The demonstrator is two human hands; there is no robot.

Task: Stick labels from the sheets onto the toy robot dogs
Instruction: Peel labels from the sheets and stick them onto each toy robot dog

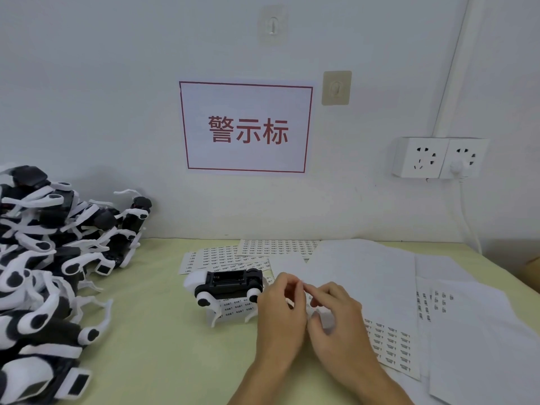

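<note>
Just one toy robot dog (pixel 226 287) between two hands (pixel 282 309) and pile (pixel 49 258).

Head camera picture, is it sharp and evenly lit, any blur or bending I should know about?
Head view: soft even light, faint shadows; both hands, left and right, smeared by motion; wide-angle bending curves the wall conduit; label sheets' print too small to read.

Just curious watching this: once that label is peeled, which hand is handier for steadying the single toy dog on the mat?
Probably the left hand: it sits right beside the black-and-white plastic toy dog, while the right hand lies farther away over the white label sheets.
</note>
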